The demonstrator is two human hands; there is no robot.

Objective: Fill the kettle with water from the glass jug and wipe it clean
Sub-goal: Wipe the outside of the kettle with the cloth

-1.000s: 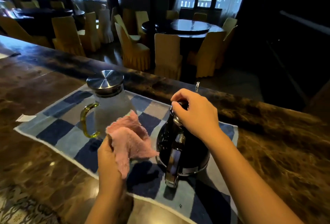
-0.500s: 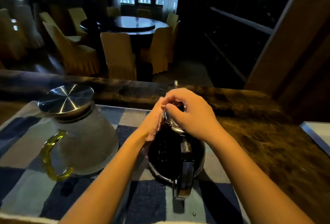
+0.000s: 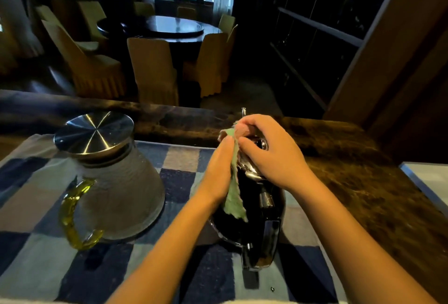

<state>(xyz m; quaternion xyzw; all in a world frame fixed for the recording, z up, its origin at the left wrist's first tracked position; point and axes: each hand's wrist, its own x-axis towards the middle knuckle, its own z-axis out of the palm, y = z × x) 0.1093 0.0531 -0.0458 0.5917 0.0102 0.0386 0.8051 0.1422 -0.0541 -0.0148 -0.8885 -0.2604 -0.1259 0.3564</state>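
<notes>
Nearest the camera, two bare forearms reach over a blue checked mat point(image 3: 101, 267) that covers the counter point(image 3: 351, 182). The kettle point(image 3: 252, 221) stands on the mat just ahead of them, dark and shiny, its handle point(image 3: 266, 243) turned toward the person. The left hand point(image 3: 218, 173) presses a cloth point(image 3: 234, 197) against the kettle's upper left side, fingers closed around the fabric, with a loose end hanging down the kettle's flank. The right hand point(image 3: 271, 151) is cupped over the kettle's lid, gripping it to hold the kettle steady. The cloth looks pale green lower down and pinkish at the top, though the dim light makes the colour unsure.

Left of the kettle, a little apart from it, the glass jug point(image 3: 116, 190) sits on the mat with its steel lid point(image 3: 94, 131) on and its yellow handle point(image 3: 72, 211) facing the person.

Beyond the kettle, past the counter's far edge, stand a round dining table point(image 3: 169, 25) and covered chairs point(image 3: 152, 68).

The wiping step seems under way. A hard rub sideways could slide or tip the kettle on the soft mat and spill water if the grip on top slackens. The left elbow also works close to the jug and could knock it.
</notes>
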